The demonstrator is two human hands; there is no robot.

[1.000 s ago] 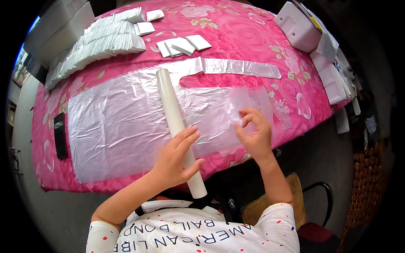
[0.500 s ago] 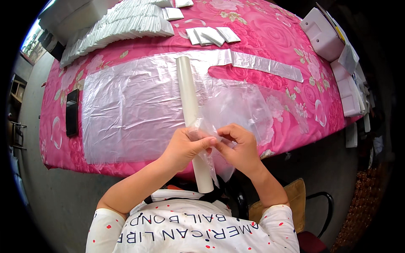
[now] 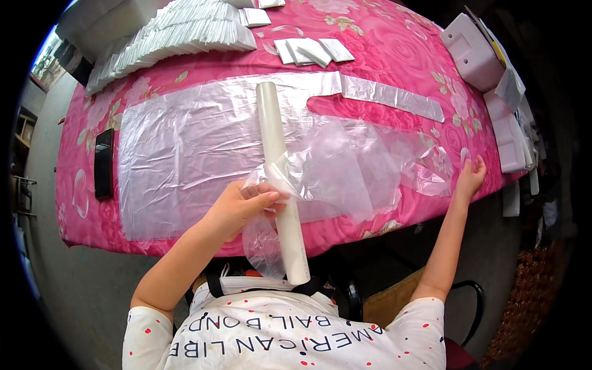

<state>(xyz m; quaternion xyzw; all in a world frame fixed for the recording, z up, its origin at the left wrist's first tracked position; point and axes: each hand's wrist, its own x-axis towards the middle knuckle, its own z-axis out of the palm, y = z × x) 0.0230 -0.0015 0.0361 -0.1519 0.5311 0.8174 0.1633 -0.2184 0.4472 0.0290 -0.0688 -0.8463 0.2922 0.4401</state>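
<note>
White short-sleeved shirt, red dots, dark lettering; bare forearms.

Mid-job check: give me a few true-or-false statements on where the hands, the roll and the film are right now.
1. The left hand grips the roll. True.
2. The right hand also holds the roll. False: it is stretched out to the right, at the far end of the loose film, near the table edge.
3. A black phone lies on the left part of the pink cloth. True.
4. The roll lies crosswise, parallel to the table's near edge. False: it runs away from the person, its near end past the edge.
5. Stacks of white folded pieces sit at the far left of the table. True.
</note>
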